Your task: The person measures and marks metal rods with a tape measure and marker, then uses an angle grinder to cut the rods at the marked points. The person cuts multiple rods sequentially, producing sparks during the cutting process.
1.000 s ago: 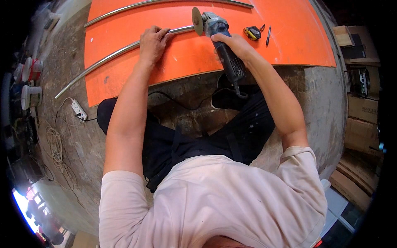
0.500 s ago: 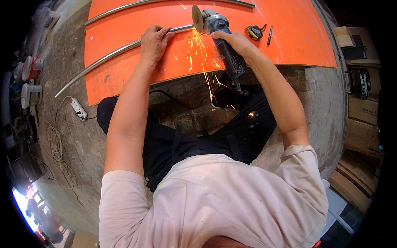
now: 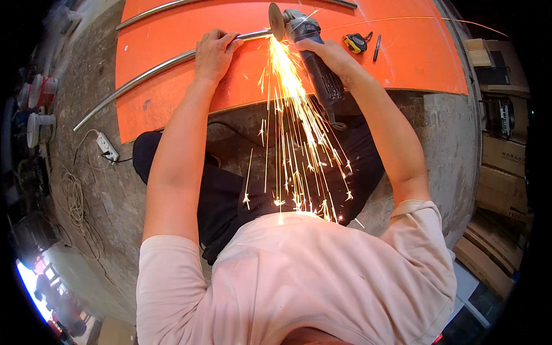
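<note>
My left hand (image 3: 214, 56) grips a shiny metal tube (image 3: 150, 76) on the orange board (image 3: 144, 52), a short way left of where it meets the disc. My right hand (image 3: 330, 56) is wrapped round the body of a dark angle grinder (image 3: 323, 76). The grinder's disc (image 3: 276, 20) stands upright against the tube, and a bright shower of sparks (image 3: 293, 121) sprays down over my lap. A second metal tube (image 3: 155, 11) lies farther back. A yellow-black tape measure (image 3: 355, 44) and a pen (image 3: 377, 48) lie right of the grinder.
The board rests low over the concrete floor (image 3: 103, 195). At left are white buckets (image 3: 41, 130), a power strip (image 3: 107, 148) with cables, and coiled cord (image 3: 75, 201). Cardboard boxes (image 3: 499, 190) are stacked along the right side, below a dark appliance (image 3: 499, 115).
Sparks began as a small spray half a second ago and now form a dense, long stream reaching my lap. My hands and the grinder have moved slightly up in the picture.
</note>
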`<state>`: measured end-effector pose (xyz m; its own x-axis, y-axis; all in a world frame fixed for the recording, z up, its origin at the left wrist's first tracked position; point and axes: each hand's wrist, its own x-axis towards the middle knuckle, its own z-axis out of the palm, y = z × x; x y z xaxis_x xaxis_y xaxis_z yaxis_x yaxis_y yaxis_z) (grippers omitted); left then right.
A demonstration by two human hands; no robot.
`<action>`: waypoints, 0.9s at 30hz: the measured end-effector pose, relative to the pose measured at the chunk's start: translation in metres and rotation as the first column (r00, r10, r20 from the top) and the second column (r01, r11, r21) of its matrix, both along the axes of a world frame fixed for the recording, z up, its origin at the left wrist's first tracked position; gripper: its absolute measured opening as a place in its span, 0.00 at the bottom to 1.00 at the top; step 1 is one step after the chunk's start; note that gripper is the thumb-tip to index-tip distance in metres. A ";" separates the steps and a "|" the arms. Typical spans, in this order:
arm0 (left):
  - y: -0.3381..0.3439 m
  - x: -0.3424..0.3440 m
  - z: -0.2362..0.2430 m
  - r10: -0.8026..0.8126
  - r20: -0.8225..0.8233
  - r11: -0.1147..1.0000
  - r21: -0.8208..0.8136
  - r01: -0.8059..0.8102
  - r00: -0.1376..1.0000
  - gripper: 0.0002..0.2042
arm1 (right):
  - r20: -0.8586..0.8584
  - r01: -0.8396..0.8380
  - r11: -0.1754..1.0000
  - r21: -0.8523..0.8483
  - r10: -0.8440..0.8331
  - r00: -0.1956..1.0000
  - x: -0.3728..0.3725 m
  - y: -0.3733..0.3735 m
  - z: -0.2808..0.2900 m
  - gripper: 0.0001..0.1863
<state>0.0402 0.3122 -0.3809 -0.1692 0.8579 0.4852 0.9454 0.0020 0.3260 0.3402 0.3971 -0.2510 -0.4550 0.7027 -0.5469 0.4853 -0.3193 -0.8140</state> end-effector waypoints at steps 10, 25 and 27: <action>0.014 -0.014 0.001 -0.042 -0.014 0.998 0.041 0.043 0.999 0.18 | -0.073 0.002 1.000 0.003 -0.001 0.997 0.014 -0.009 0.002 0.28; 0.013 -0.005 -0.002 -0.033 0.009 0.998 0.045 0.033 0.999 0.16 | -0.070 0.011 1.000 -0.017 -0.012 0.997 -0.001 0.003 0.004 0.30; 0.012 -0.004 -0.003 -0.030 0.015 0.998 0.053 0.029 0.999 0.16 | -0.071 0.013 1.000 -0.020 -0.014 0.997 -0.001 0.004 0.003 0.30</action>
